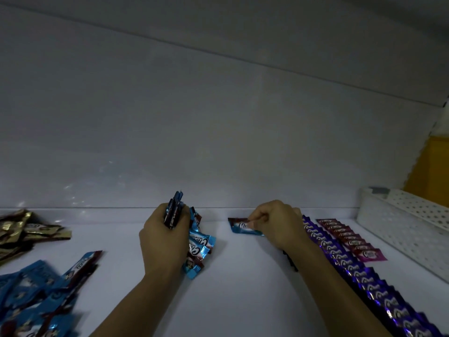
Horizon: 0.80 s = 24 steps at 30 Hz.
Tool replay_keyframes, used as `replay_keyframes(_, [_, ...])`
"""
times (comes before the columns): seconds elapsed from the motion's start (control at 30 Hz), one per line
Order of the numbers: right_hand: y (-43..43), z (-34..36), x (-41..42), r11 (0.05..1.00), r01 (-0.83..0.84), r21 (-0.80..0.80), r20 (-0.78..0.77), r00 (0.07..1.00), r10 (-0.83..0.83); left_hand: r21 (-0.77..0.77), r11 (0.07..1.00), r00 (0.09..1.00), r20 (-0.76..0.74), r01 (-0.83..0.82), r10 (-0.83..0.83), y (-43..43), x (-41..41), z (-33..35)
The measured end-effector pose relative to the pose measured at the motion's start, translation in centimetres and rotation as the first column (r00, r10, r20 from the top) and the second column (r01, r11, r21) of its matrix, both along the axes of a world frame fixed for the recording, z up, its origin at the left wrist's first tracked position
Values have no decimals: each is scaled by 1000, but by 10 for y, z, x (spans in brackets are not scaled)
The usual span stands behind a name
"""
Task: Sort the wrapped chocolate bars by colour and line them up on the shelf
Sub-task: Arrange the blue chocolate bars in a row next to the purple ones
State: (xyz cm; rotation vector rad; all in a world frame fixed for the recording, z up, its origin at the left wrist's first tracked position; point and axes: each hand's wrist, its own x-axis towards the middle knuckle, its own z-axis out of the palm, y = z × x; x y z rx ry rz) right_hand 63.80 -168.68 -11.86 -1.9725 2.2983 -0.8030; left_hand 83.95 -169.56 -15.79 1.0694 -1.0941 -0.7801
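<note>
My left hand [164, 235] grips a bundle of blue-wrapped chocolate bars [197, 242] upright on the white shelf [243, 288]; some stick out above and below the fist. My right hand [277, 222] pinches one blue bar [240, 226] that lies flat near the shelf's back wall. To its right runs a lined-up row of purple bars [352, 266], partly hidden by my right forearm, then a shorter row of pink bars [349, 239]. A loose heap of blue bars [41, 295] lies front left, and gold bars [21, 232] are piled far left.
A white perforated plastic basket [408, 227] stands at the right end of the shelf. The pale back wall [218, 142] rises right behind the bars. A yellow surface [435, 166] shows beyond the shelf's right side.
</note>
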Motion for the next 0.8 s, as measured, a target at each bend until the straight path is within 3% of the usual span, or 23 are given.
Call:
replay_keyframes(0.33, [-14, -21, 1, 995, -34, -93, -268, 963, 8, -20, 1000, 1000, 18, -3, 3, -1, 0, -2])
replay_keyframes(0.8, [-18, -24, -4, 997, -63, -48, -365, 930, 41, 9, 998, 998, -38, 55, -54, -1, 0, -4])
